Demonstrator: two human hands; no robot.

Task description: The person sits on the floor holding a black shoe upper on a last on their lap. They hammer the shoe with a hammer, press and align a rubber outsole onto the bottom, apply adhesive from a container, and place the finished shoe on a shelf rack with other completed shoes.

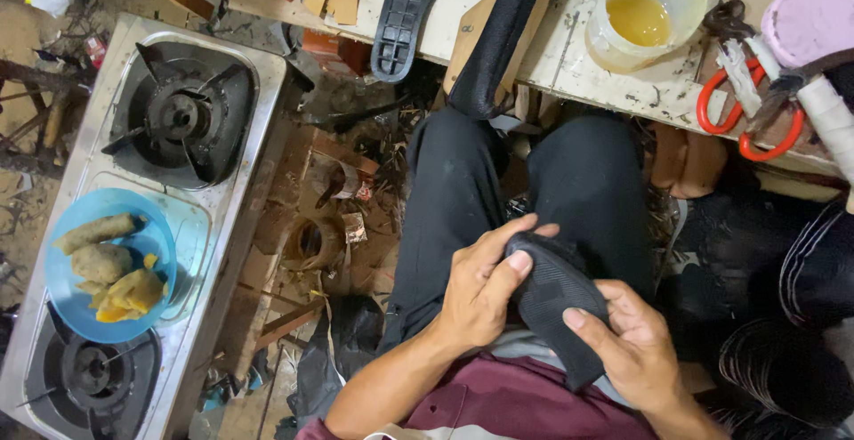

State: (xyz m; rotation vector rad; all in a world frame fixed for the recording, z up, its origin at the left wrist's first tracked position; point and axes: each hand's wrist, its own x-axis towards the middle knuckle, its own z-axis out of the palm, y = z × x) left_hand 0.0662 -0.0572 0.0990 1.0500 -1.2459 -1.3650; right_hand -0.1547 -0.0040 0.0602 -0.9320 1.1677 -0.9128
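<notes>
**Currently: both hands pressing a black shoe sole in the lap**

Left to right:

- Gas stove (233,182), far left on the floor: two burners, neither showing flame. Blue plate (67,226) sits on the stove between the burners, fried snacks (111,275) on it. Well apart from the hands.
- Floor between stove and legs: scraps, offcuts, rolls of tape. Cluttered.
- Left hand (480,293): clenched on the near-left edge of the black sole piece (556,302), thumb pushed flat on top, fingers curled under.
- Sole piece: in the lap, over the black trousers (525,182), tilted, held between both hands. Textured face up.
- Right hand (627,347): grasping the same piece from the lower right, thumb pressing on its surface, palm cupped beneath.
- Table (569,57) above the knees: another black sole (405,13), a long black strip (498,35), tub of yellow glue (645,13), red-handled scissors (743,115), pink lid (809,22).

Judgement: step in hand looks like pressing or seating a layer on the sole, thumbs working the edge. Next move would need firm, even thumb pressure along the rim, both grips holding the piece so it doesn't shift. Can't tell whether glue is on the piece.
</notes>
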